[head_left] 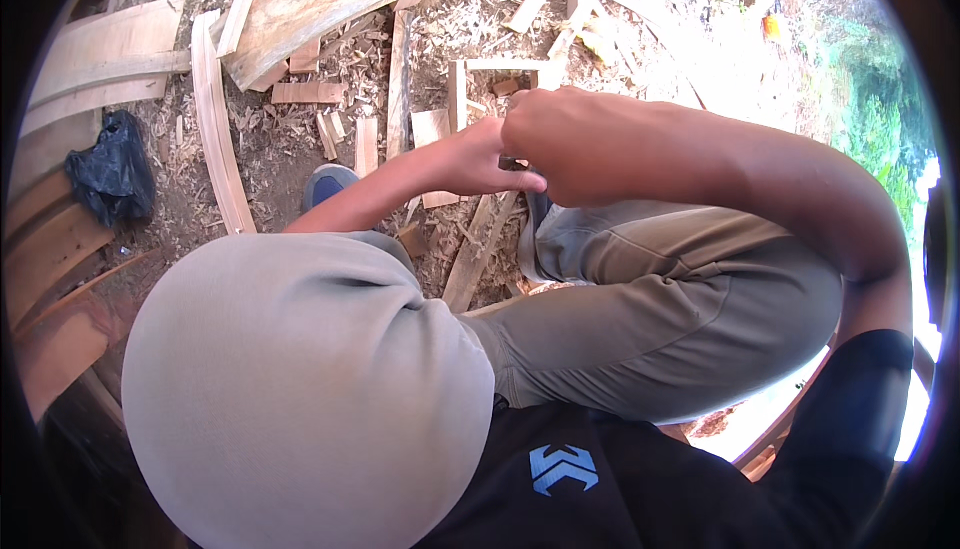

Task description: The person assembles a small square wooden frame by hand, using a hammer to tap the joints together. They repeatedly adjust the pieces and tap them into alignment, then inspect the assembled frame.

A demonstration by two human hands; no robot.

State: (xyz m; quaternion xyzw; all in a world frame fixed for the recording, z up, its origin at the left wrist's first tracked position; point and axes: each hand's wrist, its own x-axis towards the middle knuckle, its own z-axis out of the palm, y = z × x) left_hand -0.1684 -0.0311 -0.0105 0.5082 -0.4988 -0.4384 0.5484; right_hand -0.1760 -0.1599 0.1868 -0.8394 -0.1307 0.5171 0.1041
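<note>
Crowding together, left hand point(474, 159) and right hand point(552, 146) could collide over the plank point(479, 257) beneath fingers whose grip I can't tell.

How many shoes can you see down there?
2: a blue shoe just beyond the left forearm, and another shoe below the right hand in the picture. Both are partly hidden.
</note>
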